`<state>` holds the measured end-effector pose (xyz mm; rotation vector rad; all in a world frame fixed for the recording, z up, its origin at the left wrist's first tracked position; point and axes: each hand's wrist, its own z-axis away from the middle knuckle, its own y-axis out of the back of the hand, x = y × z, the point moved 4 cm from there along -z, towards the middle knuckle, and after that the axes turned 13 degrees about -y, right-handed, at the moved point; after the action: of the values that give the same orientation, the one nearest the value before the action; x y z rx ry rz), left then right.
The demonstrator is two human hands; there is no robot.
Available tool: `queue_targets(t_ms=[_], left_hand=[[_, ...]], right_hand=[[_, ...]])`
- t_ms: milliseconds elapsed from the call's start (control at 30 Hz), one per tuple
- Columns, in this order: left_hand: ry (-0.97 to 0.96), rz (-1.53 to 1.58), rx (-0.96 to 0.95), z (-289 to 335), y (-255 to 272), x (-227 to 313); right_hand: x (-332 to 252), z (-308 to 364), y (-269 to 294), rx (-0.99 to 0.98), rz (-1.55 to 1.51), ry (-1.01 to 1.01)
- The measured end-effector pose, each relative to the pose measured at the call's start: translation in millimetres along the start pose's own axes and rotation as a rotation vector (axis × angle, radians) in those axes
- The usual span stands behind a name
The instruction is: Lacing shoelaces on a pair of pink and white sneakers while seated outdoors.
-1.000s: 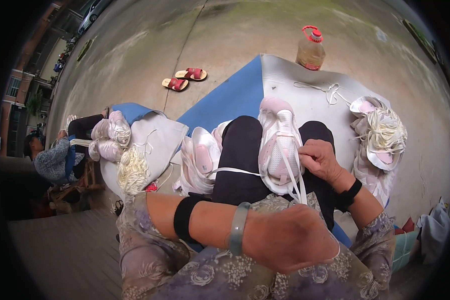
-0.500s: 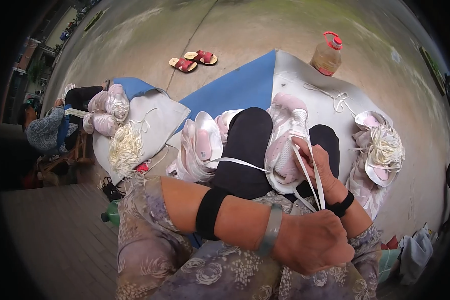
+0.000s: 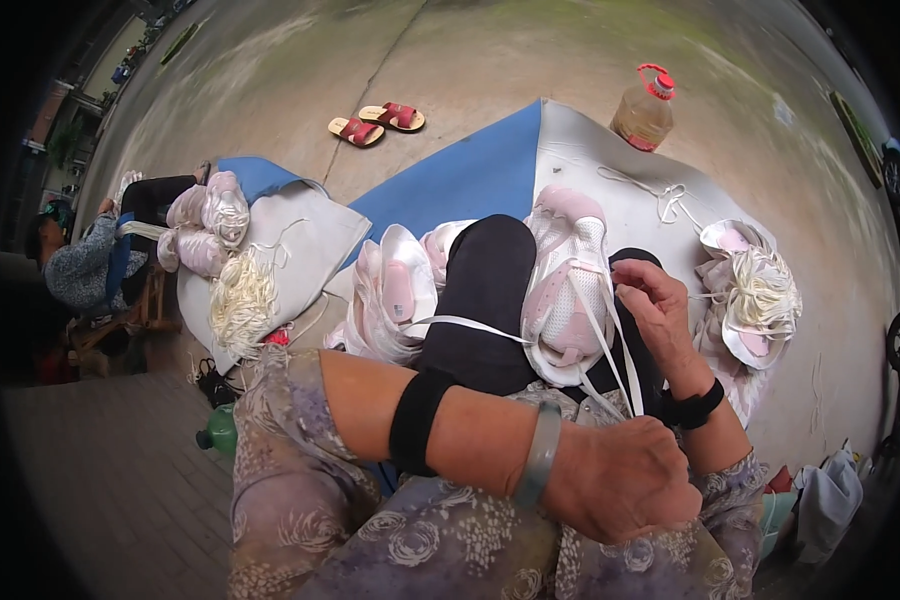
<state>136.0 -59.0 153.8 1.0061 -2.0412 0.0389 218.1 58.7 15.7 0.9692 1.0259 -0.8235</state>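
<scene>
Just nearer the body than a pink-and-white mesh shoe upper [image 3: 553, 305], the left hand [image 3: 620, 480] is balled closed, back upward, and two strands of flat white woven lace [image 3: 631, 393] run straight to it; the fingertips' grip is hidden from where I stand. To the right of the upper, the right hand [image 3: 658, 300] is half open, fingers loosely curled, with nothing that I can see in it. The upper itself sits between two knees in black trousers [image 3: 480, 300]. Off its left, another white lace strand [image 3: 457, 319] arcs over one knee toward a stack of pale pink-and-white uppers [image 3: 375, 310]. I'd draw the gathered strands evenly and flat, with no twist, and let the right fingers steady the upper's side: soft mesh could pucker under a one-sided pull. That left strand is best kept from snagging.
</scene>
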Motion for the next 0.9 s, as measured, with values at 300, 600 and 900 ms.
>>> queue_targets(t_ms=[300,600,900], left_hand=[[0.101,-0.054,-0.166,11.2,21.0,8.8],[0.365,0.092,0.184,78.1,109.9,35.1],[0.785,-0.058,1.228,250.2,185.2,1.0]], right_hand=[[-9.3,-11.3,-21.0,-0.401,-0.880,-0.705],[1.3,45.8,101.1,-0.332,-1.332,-0.255],[111.5,73.3,201.4,-0.052,-0.282,-0.734]])
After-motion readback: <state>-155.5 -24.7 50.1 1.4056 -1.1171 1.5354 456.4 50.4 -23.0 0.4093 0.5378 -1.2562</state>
